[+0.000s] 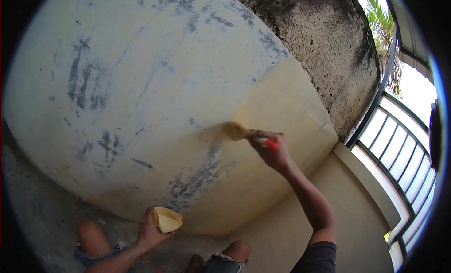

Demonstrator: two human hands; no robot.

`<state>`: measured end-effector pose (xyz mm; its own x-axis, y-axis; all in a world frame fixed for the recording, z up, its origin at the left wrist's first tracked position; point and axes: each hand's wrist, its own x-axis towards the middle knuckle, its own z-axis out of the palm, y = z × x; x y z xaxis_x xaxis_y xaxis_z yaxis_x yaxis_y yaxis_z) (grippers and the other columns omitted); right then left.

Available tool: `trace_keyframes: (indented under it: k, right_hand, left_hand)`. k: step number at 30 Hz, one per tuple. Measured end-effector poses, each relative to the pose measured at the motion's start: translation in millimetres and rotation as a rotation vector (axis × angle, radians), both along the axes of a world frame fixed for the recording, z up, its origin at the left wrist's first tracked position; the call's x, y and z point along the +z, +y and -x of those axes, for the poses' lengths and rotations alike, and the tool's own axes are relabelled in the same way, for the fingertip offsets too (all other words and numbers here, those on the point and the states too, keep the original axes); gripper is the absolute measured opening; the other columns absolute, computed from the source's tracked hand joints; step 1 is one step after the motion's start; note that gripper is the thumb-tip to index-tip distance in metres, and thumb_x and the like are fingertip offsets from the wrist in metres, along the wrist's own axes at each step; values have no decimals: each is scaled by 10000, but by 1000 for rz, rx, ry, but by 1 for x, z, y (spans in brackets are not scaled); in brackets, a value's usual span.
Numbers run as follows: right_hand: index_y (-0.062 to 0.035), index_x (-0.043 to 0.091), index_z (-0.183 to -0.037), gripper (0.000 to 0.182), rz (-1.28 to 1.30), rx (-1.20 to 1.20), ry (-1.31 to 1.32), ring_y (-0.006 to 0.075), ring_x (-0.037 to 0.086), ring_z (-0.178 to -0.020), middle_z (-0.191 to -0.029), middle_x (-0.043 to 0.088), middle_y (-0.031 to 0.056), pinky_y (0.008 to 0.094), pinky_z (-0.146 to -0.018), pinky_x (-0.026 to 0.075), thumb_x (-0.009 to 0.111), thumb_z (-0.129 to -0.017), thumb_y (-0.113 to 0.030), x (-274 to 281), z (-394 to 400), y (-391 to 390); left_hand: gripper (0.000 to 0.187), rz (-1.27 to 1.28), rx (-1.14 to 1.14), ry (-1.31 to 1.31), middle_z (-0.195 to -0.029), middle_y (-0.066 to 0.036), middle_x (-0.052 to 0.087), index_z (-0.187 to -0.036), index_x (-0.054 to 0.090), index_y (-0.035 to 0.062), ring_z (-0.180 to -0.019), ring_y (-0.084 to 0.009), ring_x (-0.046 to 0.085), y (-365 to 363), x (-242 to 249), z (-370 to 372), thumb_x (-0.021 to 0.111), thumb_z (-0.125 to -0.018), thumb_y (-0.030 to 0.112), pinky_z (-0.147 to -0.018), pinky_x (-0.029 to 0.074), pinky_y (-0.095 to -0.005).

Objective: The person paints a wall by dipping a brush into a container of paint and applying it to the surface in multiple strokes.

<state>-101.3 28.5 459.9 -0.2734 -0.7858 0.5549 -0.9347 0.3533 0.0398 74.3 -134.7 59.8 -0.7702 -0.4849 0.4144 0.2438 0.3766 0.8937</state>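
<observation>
My right hand [271, 150] grips a paintbrush [235, 131] with a red part on its handle. The bristles, coated in cream-yellow paint, are against the wall [155, 89] or very close to it. Low in front of me, my left hand [149, 227] is wrapped round a small container of pale yellow paint [168, 220]. Its opening faces up towards me, and paint marks the rim. Patchy grey streaks show on the left and middle of the wall, while a more even cream-yellow coat covers its right part.
A rough, stained concrete surface [324, 42] borders the wall at the upper right. A plain beige side wall [286, 221] meets it at right. Further right stands a dark metal railing [399, 146]. Grey concrete floor [42, 202] lies at lower left, near my bent knees.
</observation>
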Motion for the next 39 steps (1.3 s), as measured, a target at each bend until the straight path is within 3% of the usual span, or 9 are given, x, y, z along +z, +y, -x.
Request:
trace_keyframes:
  k: [5, 9, 15, 18, 21, 26, 33, 36, 39]
  right_hand:
    - [-35, 773, -1093, 160, 238, -87, 633, 250, 753, -1023, -1126, 757, 165, 342, -880, 590, 712, -952, -80, 147, 20, 37]
    - [-77, 775, -1072, 162, 362, -231, 900, 310, 751, -1010, -1125, 755, 158, 392, -858, 603, 676, -944, -70, 155, 39, 50]
    - [-89, 701, -1127, 245, -28, -154, 941, 328, 714, -1088, -1299, 664, 229, 389, -839, 598, 669, -884, -83, -78, 53, 36]
    - [-113, 690, -1099, 225, -216, 51, 645, 300, 703, -1134, -1313, 670, 192, 371, -871, 594, 668, -875, -107, -206, 25, 37]
    - [-119, 693, -1108, 233, -324, 174, 449, 285, 697, -1147, -1314, 677, 160, 373, -880, 593, 665, -877, -111, -234, 24, 39]
    - [-70, 735, -1025, 137, -207, 90, 0, 263, 729, -1068, -1123, 756, 102, 367, -870, 597, 686, -898, -82, -109, 31, 51]
    - [-8, 771, -1050, 131, 404, -172, 561, 245, 745, -1061, -1089, 766, 169, 326, -907, 580, 724, -934, -47, 120, 45, 84]
    - [-37, 777, -1030, 123, 419, -184, 879, 287, 736, -1083, -1084, 764, 169, 366, -932, 578, 711, -926, -32, 122, 61, 91]
    - [-81, 758, -1024, 175, 236, -239, 870, 330, 706, -1137, -1178, 731, 190, 414, -912, 578, 689, -881, -7, 29, 79, 87]
  left_hand:
    - [829, 22, 15, -19, -1137, -159, 629, -1223, 479, 39, -1099, -331, 660, -1, 0, 4, 973, -579, 212, -939, 530, -432]
    - [826, 45, 28, -24, -1132, -155, 628, -1220, 480, 41, -1098, -329, 659, 0, -5, 5, 972, -578, 206, -935, 532, -427]
    - [849, 35, -1, -65, -1134, -157, 627, -1229, 475, 36, -1103, -335, 655, 1, -2, 2, 976, -566, 210, -937, 530, -435]
    - [866, 38, 34, -58, -1144, -163, 629, -1231, 468, 31, -1105, -347, 653, 3, -9, 5, 980, -556, 212, -941, 528, -444]
    - [888, 57, 22, -87, -1150, -176, 630, -1241, 460, 28, -1111, -355, 650, 2, -14, 7, 983, -548, 213, -948, 526, -453]
    - [885, 9, -19, -99, -1139, -183, 626, -1238, 462, 33, -1097, -359, 653, 8, -18, 11, 983, -543, 202, -943, 527, -459]
    - [868, 8, -28, -86, -1125, -169, 618, -1228, 465, 38, -1096, -355, 655, 10, -19, 17, 979, -544, 186, -942, 529, -457]
    - [867, 5, -10, -92, -1129, -172, 620, -1232, 464, 39, -1097, -354, 655, 9, -20, 14, 977, -548, 185, -940, 529, -455]
    - [961, -5, -54, -143, -1198, -208, 597, -1334, 429, -2, -1142, -395, 621, 8, -12, 12, 970, -574, 225, -962, 516, -480]
